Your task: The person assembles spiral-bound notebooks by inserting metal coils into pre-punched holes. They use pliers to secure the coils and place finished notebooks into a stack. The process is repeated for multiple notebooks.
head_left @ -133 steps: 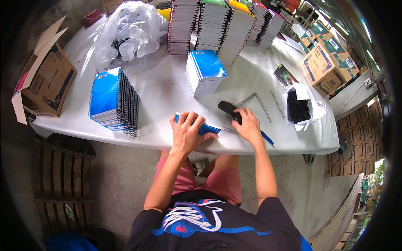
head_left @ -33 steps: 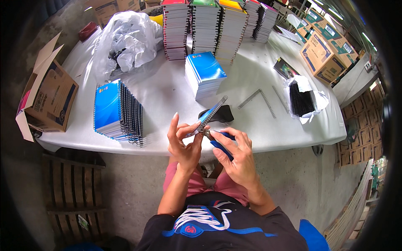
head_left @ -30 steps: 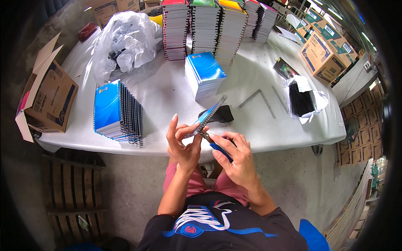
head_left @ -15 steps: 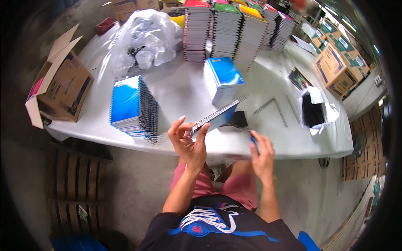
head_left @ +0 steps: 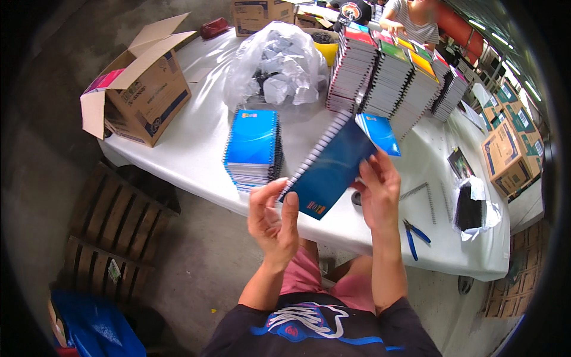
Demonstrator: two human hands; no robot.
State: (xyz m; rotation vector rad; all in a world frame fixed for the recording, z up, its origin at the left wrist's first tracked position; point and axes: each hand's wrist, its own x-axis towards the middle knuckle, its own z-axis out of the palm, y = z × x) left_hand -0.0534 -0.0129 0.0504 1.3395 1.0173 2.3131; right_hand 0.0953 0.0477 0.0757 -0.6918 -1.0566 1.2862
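Note:
Between both hands a blue spiral notebook is held up at a tilt over the table's front edge, its cover toward me. My left hand pinches its lower left corner by the coil. With thumb and fingers, my right hand grips the opposite edge. Blue-handled cutting pliers lie on the table right of that hand. A stack of coil-bound blue notebooks stands to the left. Partly hidden behind the held notebook is another stack with a blue cover. Loose wire coils lie to the right.
Tall stacks of notebooks and a clear plastic bag stand at the back. An open carton sits far left. At the right are a paper-wrapped black bundle and cartons. Another person is across the table.
The blue pliers have left my right hand and lie on the table. That hand now grips the notebook, which has turned cover toward me. My view has shifted, so the table appears further right.

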